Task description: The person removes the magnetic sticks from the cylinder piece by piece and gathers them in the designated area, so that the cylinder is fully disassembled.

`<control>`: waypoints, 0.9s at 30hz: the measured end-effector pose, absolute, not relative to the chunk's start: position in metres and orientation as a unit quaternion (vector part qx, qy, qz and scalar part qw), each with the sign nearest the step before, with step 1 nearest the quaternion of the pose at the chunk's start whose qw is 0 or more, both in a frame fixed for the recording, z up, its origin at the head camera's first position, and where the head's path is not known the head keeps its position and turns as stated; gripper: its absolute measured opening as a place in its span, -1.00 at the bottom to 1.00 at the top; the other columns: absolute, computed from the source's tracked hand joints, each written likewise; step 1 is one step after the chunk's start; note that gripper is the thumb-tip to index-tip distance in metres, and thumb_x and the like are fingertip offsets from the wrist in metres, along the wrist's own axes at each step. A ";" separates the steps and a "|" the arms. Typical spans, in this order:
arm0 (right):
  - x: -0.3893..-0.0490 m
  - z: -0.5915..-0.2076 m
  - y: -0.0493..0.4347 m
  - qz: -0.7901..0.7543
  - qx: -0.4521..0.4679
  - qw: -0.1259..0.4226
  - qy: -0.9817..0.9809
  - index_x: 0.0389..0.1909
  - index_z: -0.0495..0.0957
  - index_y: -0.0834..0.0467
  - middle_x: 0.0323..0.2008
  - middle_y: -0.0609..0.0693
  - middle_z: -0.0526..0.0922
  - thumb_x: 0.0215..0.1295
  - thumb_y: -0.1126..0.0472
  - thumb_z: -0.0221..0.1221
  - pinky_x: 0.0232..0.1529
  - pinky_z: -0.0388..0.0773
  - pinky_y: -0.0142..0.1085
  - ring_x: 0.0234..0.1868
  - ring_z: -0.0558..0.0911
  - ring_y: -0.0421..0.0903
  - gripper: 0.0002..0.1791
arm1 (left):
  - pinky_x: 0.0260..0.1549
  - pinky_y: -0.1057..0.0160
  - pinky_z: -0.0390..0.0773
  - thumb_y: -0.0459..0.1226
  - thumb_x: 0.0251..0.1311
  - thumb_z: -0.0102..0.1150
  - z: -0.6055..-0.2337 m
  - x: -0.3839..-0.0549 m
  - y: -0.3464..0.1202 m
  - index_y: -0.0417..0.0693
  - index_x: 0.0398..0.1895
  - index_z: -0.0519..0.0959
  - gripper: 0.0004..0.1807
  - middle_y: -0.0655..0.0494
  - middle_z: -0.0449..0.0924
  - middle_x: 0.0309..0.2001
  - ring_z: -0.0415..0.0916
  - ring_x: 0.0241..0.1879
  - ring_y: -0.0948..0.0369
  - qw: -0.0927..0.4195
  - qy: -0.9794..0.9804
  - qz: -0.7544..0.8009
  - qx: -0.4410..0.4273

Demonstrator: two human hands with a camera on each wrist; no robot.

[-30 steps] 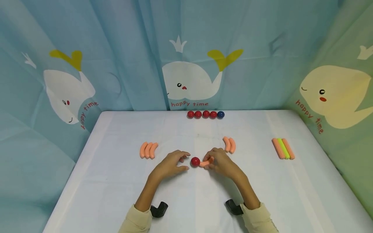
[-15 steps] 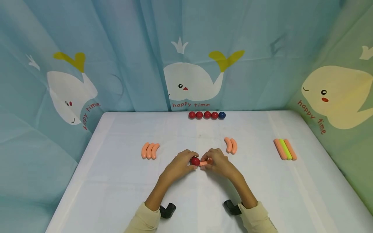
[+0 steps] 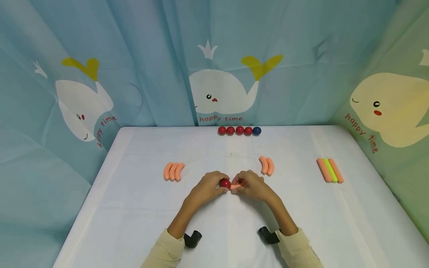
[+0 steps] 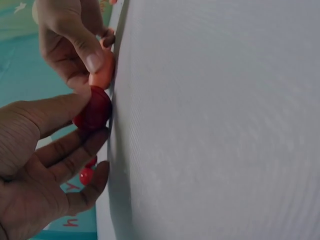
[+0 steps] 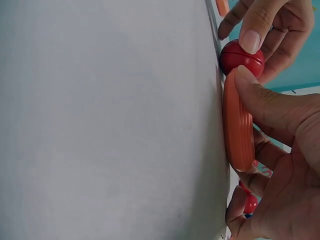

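At the middle of the table my left hand (image 3: 207,190) pinches a glossy red ball (image 3: 225,183) between thumb and fingers; a seam runs round the ball (image 5: 242,59) in the right wrist view. My right hand (image 3: 253,187) holds an orange curved stick (image 5: 237,125) by thumb and fingers. One end of the stick (image 4: 102,72) meets the ball, and both lie at table level. Fingers hide part of the stick in the head view.
Orange curved sticks lie at left (image 3: 174,171) and right (image 3: 266,166). Straight orange and green sticks (image 3: 330,170) lie far right. Several red balls (image 3: 239,130) and a blue ball (image 3: 257,131) line the back edge, before a whale-print curtain (image 3: 157,67).
My left hand has moved right and taken hold of the red ball. The right hand keeps its grip on the orange curved stick, its fingers now nearer the ball.
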State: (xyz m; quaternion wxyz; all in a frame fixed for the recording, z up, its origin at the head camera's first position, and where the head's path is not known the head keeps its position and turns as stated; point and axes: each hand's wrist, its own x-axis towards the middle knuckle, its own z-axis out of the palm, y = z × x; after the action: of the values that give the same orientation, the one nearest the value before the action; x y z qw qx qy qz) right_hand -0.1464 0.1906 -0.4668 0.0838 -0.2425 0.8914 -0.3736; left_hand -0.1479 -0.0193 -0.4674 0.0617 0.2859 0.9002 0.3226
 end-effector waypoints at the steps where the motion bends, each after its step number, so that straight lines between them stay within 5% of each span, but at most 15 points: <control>1: -0.147 -0.467 0.191 -0.375 -0.246 0.085 0.890 -0.34 0.65 0.15 -0.38 -0.07 0.65 0.13 0.25 0.39 -0.18 0.52 -0.31 -0.25 0.53 -0.13 -0.88 | -0.07 0.31 0.56 -0.25 0.18 0.34 -0.468 -0.149 -0.020 -0.11 0.02 0.62 -0.66 0.06 0.66 -0.07 0.56 -0.08 0.24 0.062 0.898 0.325 0.289; 27: -0.153 -0.466 0.199 -0.353 -0.289 0.090 0.885 -0.34 0.64 0.19 -0.40 -0.05 0.65 0.18 0.25 0.35 -0.27 0.48 -0.39 -0.34 0.51 -0.21 -0.90 | -0.16 0.33 0.56 -0.28 0.18 0.31 -0.470 -0.161 -0.030 -0.11 -0.03 0.64 -0.71 0.10 0.68 -0.15 0.55 -0.18 0.26 0.089 0.874 0.365 0.310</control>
State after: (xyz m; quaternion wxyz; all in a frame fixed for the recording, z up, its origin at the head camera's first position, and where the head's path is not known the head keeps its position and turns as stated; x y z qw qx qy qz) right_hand -0.1530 0.1990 -0.4658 0.0901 -0.2892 0.8854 -0.3527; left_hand -0.1614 -0.0297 -0.4696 0.0891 0.3098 0.8736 0.3647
